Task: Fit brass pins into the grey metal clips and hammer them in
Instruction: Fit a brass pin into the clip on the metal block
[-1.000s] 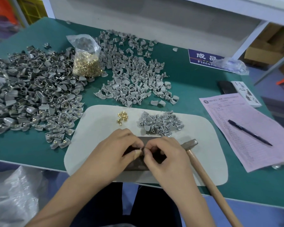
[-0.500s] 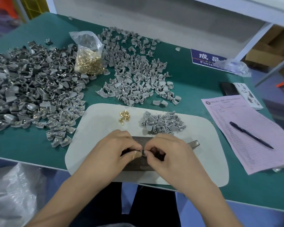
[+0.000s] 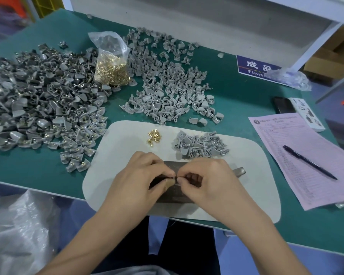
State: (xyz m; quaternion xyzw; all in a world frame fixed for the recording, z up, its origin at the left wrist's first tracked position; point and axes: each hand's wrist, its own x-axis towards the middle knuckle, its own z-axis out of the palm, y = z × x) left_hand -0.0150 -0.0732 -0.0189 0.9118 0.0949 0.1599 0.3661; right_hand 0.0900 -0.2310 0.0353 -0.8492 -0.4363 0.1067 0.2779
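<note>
My left hand (image 3: 139, 179) and my right hand (image 3: 209, 181) meet fingertip to fingertip over a dark metal block (image 3: 173, 193) on the white mat (image 3: 117, 147). The left thumb, wrapped in tape, and forefinger pinch a small grey clip that the fingers mostly hide. The right fingertips pinch a tiny piece, seemingly a brass pin, against it. A few loose brass pins (image 3: 154, 136) and a small heap of grey clips (image 3: 201, 144) lie on the mat beyond the hands. The hammer head (image 3: 239, 172) pokes out to the right of my right hand.
A big pile of pinned clips (image 3: 40, 108) covers the green table at left. A bag of brass pins (image 3: 111, 64) and a spread of bare clips (image 3: 167, 84) lie behind the mat. At right are a pink form (image 3: 298, 155), a pen (image 3: 309, 162) and a phone (image 3: 283, 105).
Both hands stay together over the block with only small finger movements. The hammer's wooden handle, visible a second ago at the lower right, is now hidden under my right forearm.
</note>
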